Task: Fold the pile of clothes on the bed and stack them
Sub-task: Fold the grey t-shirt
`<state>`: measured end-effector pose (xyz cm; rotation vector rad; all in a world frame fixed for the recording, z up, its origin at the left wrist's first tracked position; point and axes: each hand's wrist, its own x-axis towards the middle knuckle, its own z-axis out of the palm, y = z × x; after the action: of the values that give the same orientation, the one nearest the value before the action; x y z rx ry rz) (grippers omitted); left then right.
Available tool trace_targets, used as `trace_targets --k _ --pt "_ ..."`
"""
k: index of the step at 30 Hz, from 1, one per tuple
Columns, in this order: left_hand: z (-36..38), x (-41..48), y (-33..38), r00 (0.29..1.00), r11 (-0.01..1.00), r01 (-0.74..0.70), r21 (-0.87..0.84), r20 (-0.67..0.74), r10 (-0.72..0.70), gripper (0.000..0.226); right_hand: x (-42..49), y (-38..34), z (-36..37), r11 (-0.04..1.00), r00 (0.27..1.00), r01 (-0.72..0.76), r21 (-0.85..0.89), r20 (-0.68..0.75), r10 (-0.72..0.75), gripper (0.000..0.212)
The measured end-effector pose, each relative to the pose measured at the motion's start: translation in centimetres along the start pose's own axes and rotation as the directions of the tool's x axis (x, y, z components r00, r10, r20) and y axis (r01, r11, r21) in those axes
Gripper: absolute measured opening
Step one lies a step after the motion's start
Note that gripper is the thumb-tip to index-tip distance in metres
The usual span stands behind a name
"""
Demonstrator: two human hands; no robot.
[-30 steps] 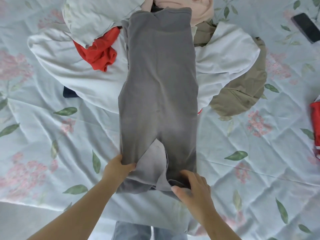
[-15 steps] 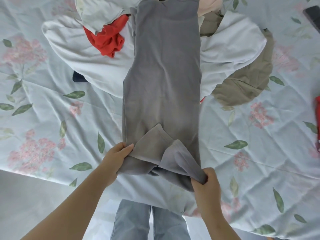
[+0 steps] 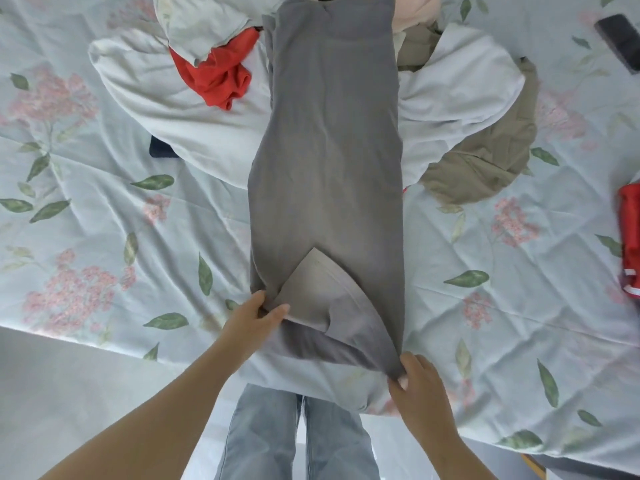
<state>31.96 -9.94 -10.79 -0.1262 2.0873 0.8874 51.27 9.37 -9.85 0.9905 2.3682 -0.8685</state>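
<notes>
Pinching near corners of the garment point(image 3: 329, 133), laid lengthwise straight ahead, with left hand point(image 3: 254, 318) and right hand point(image 3: 420, 382).

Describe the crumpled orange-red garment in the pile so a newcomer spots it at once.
On the floral bedspread, look just left of the long grey garment. The orange-red garment lies crumpled on white fabric; the other red item sits alone at the right edge.

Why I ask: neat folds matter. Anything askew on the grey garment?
Yes: near the left hand, a triangular flap at the near end of the grey garment lies turned over, showing paler fabric.
</notes>
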Motion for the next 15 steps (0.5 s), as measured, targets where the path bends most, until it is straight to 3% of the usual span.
trace_targets --k 3,4,6,8,12,15 --pt "-0.1 0.4 0.4 0.992 0.969 -0.02 0.245 0.126 -0.011 0.019 0.3 -0.2 -0.6 0.99 0.997 0.024 0.139 -0.07 -0.014 0.023" --pt "-0.4 0.3 0.5 0.992 0.974 -0.007 0.225 0.125 -0.022 0.02 0.2 -0.3 -1.0 0.986 0.991 0.036 0.162 -0.13 -0.015 0.024" --pt "-1.1 -0.2 0.6 0.989 0.994 0.079 -0.072 0.13 -0.07 0.023 -0.4 -0.2 -1.6 0.986 0.964 0.063 0.152 -0.264 -0.021 0.021" --pt "-1.6 -0.7 -0.2 0.985 0.938 0.159 -0.309 0.111 -0.131 0.021 -1.3 0.4 -1.9 0.995 0.952 0.068 0.076 -0.304 -0.042 0.021" --pt "-1.3 -1.3 -2.4 0.948 0.941 0.306 -0.142 0.14 -0.287 0.016 -2.3 1.7 -0.6 0.988 0.999 0.025 -0.155 -0.031 -0.031 0.032" --pt "-0.6 -0.9 -2.6 0.96 0.962 0.27 -0.044 0.094 -0.265 0.031 -1.7 1.4 0.3 0.98 1.0 0.024 -0.2 0.016 -0.021 0.036"
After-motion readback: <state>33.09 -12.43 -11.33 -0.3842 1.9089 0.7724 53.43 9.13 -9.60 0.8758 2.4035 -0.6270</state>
